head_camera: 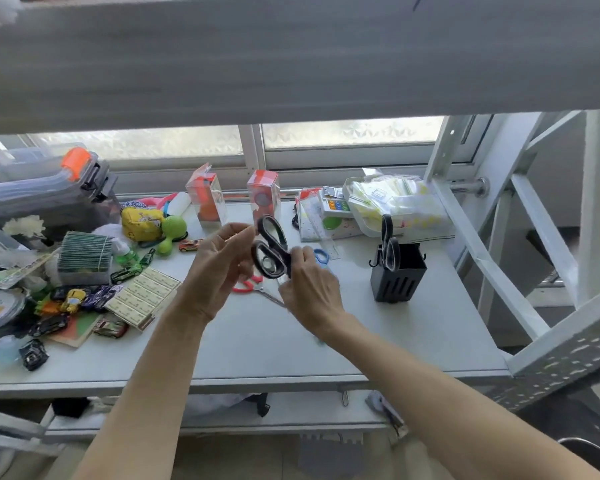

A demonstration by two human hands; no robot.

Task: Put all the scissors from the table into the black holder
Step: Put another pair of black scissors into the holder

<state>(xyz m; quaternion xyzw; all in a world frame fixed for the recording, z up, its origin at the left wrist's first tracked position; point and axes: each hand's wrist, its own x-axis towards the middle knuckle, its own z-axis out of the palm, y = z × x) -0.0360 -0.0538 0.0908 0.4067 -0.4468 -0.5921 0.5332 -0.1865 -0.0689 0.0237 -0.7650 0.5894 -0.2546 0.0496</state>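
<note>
Nearest me, both forearms rise from the bottom edge toward the middle of the frame, where my right hand (307, 292) has its fingers pinched together around the blade end of the black-handled scissors (271, 249), loops upward, which I judge keeps the points down for dropping into a slot. My left hand (219, 268) sits just beside the loops with fingers curled and slightly apart; a fingertip seems to touch the upper loop, perhaps steadying it, but I cannot tell that it grips. Below and between my hands, a pair of red-handled scissors (248, 285) lies flat on the table (291, 348), partly hidden, and a blue-handled pair (321, 256) peeks out behind my right hand, so by my reckoning at least two more remain. Right of centre stands the black holder (397, 280), upright, with one pair of dark-handled scissors (389, 244) already standing in it, handles up; it is near my right hand, an easy carry. The surface is a pale grey tabletop, bare in the middle and crowded at the left with toy cars (71, 301), a stack of cards (85, 254) and a yellow pouch (141, 223). Farther back stand two clear boxes with orange tops (262, 194) and a white tray of packets (392, 202), then a frosted window (347, 131) and a white metal frame (520, 237) at right.
</note>
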